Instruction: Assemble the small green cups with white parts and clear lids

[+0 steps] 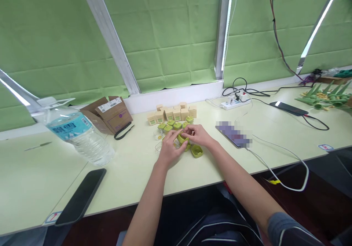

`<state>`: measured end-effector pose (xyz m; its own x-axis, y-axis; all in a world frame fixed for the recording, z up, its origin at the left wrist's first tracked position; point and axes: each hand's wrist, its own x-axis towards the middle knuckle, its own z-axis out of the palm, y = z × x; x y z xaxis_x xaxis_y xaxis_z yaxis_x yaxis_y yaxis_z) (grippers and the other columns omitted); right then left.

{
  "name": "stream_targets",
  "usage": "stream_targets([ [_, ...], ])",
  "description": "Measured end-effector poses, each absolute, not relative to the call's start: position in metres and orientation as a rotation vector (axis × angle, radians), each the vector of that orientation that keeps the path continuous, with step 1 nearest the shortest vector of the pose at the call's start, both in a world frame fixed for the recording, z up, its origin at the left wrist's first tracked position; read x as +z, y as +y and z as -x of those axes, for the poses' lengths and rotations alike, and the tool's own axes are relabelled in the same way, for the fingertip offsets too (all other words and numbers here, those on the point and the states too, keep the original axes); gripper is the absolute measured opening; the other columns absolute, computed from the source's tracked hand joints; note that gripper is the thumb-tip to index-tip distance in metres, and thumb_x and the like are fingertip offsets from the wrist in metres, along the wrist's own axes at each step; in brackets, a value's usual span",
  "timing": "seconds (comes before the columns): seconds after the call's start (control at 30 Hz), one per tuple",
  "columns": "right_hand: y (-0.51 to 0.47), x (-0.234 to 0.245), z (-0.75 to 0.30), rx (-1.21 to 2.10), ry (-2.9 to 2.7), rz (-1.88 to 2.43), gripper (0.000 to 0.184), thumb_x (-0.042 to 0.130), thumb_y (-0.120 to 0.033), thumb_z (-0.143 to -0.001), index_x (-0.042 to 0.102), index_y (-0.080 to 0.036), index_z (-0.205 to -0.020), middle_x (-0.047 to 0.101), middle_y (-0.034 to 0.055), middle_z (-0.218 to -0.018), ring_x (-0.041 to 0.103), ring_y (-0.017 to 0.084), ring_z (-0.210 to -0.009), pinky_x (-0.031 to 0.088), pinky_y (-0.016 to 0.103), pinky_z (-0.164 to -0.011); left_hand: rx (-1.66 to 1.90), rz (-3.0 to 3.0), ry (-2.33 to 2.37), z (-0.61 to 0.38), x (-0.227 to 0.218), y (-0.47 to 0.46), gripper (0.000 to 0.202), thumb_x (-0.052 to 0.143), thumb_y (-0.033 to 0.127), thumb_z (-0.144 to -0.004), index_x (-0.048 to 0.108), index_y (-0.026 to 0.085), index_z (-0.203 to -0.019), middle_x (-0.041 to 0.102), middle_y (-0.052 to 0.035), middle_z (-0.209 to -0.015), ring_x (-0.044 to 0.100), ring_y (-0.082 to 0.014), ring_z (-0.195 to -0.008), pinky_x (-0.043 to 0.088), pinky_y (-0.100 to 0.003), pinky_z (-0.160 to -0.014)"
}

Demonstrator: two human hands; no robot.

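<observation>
Between my two hands is a small green plastic shell [181, 139], lifted just over the table. My left hand [171, 149] grips its left side with thumb and fingers. At its upper right, the fingers of my right hand [197, 134] are pinched against the shell; whether they hold a smaller part is hidden. Another open green shell [197, 151] lies on the table right of my left hand. Behind my hands sit several closed green pieces [170, 123]. Clear plastic parts [158, 134] lie left of them, partly covered by my left hand.
Several small cardboard boxes [176, 114] stand behind the green pieces. A large water bottle [79, 132], a brown carton [110, 116] and a black phone [81, 196] are at left. At right are a cabled phone [233, 135], a power strip [235, 103] and a second black phone [288, 108].
</observation>
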<state>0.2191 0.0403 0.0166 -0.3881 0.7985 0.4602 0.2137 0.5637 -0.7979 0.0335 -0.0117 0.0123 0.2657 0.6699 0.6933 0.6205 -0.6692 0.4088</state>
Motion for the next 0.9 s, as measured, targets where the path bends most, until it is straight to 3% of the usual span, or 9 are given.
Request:
stream_targets([
  [0.17,0.041,0.014,-0.216,0.831,-1.956,0.738,0.026,0.067,-0.042,-0.086,0.062,-0.018,-0.076,0.060,-0.0018,-0.065,0.048,0.011,-0.059,0.039,0.024,-0.057,1.407,-2.454,1.192,-0.033,0.015,-0.014,0.049,0.064,0.034,-0.093,0.057,0.023,-0.140,0.063,-0.0087,-0.110,0.063,-0.0228,-0.104,0.054,-0.040,-0.093],
  [0.4,0.040,0.016,-0.217,0.778,-1.963,0.720,0.030,0.065,-0.049,-0.090,0.063,-0.020,-0.085,0.065,-0.0005,-0.075,0.050,0.012,-0.062,0.041,0.025,-0.060,1.346,-2.410,1.152,-0.032,0.017,-0.015,0.046,0.060,0.035,-0.094,0.056,0.023,-0.139,0.068,-0.0099,-0.122,0.065,-0.0243,-0.109,0.052,-0.040,-0.097],
  [0.5,0.039,0.016,-0.219,0.750,-1.991,0.737,0.025,0.065,-0.044,-0.092,0.065,-0.020,-0.084,0.066,-0.0003,-0.078,0.052,0.013,-0.065,0.043,0.025,-0.063,1.383,-2.335,1.283,-0.031,0.016,-0.012,0.037,0.043,0.039,-0.102,0.061,0.022,-0.130,0.070,-0.0095,-0.113,0.066,-0.0232,-0.104,0.052,-0.040,-0.095],
  [0.6,0.038,0.016,-0.220,0.696,-2.088,0.730,0.019,0.069,-0.038,-0.090,0.069,-0.021,-0.082,0.069,0.0012,-0.083,0.059,0.016,-0.075,0.046,0.027,-0.069,1.568,-2.191,1.445,-0.029,0.014,-0.008,0.041,0.028,0.038,-0.106,0.065,0.021,-0.114,0.069,-0.0077,-0.097,0.066,-0.0213,-0.095,0.051,-0.038,-0.088],
  [0.77,0.037,0.017,-0.218,0.516,-2.294,0.639,0.014,0.079,-0.032,-0.082,0.075,-0.024,-0.072,0.070,0.0038,-0.108,0.061,0.023,-0.102,0.045,0.040,-0.097,1.672,-2.103,1.539,-0.029,0.012,-0.005,0.030,0.036,0.032,-0.104,0.064,0.021,-0.102,0.069,-0.0065,-0.099,0.066,-0.0213,-0.093,0.050,-0.037,-0.088],
  [0.9,0.038,0.014,-0.214,0.490,-2.382,0.662,0.014,0.084,-0.030,-0.077,0.076,-0.023,-0.069,0.071,0.0035,-0.109,0.061,0.024,-0.103,0.045,0.040,-0.097,1.661,-2.111,1.578,-0.030,0.012,-0.004,0.023,0.042,0.028,-0.101,0.063,0.022,-0.097,0.070,-0.0054,-0.098,0.066,-0.0217,-0.098,0.050,-0.037,-0.090],
])
